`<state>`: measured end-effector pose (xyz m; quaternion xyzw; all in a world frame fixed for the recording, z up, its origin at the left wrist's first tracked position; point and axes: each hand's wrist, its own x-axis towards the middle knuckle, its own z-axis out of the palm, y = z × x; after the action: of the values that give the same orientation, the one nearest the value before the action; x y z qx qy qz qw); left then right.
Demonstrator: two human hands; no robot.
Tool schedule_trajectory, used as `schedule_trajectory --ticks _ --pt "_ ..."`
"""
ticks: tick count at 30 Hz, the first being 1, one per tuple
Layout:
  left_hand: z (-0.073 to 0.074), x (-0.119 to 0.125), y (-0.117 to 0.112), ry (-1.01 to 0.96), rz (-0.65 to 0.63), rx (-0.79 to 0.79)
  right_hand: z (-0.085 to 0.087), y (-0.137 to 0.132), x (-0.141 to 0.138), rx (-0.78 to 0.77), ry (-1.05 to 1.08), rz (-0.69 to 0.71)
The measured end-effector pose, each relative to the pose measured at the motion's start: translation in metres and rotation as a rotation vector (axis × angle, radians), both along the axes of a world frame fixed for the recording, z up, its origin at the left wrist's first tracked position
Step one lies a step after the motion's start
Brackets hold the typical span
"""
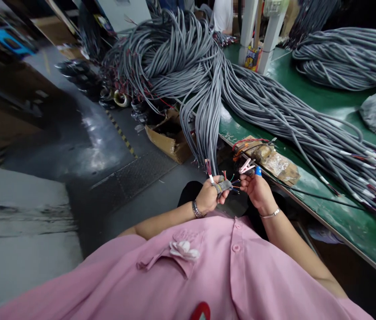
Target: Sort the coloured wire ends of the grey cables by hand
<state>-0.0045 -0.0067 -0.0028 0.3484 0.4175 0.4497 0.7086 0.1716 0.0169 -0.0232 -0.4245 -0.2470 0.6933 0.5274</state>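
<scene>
My left hand (208, 196) is closed around a grey cable end with a white sleeve (211, 178). Dark red and other thin wires (208, 166) stick up from it. A grey piece with a yellow band (223, 186) shows at the fingers, and loose coloured wires (235, 183) fan out towards the right. Close to these wire tips, my right hand (257, 190) has its fingers curled, with a blue wrap (258, 170) on one digit. What they hold, if anything, is hidden. A pale pink clip (247, 166) appears just above those fingers; whether they touch it is unclear.
Long grey cables (274, 106) lie in bundles across the green table (351, 231) and hang over its edge. A plastic-wrapped package (274, 162) rests near that edge. On the floor stands an open cardboard box (171, 144). At the right is a cable coil (351, 58).
</scene>
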Motion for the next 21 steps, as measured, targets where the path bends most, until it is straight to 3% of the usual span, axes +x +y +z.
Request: schedule_trajectory --ticks 3,8,14,21 --pt "0.006 0.001 0.006 -0.041 -0.072 0.005 0.005 0.009 0.001 0.1 -0.044 0.019" --pt "0.013 0.006 0.019 -0.066 -0.087 -0.012 0.004 0.012 -0.006 0.287 -0.249 -0.229" --pt "0.013 0.013 0.025 -0.059 -0.112 -0.001 0.004 0.017 -0.01 0.127 0.179 -0.105" --pt "0.009 0.016 0.025 -0.012 -0.103 -0.013 0.011 0.02 -0.015 0.081 0.279 -0.193"
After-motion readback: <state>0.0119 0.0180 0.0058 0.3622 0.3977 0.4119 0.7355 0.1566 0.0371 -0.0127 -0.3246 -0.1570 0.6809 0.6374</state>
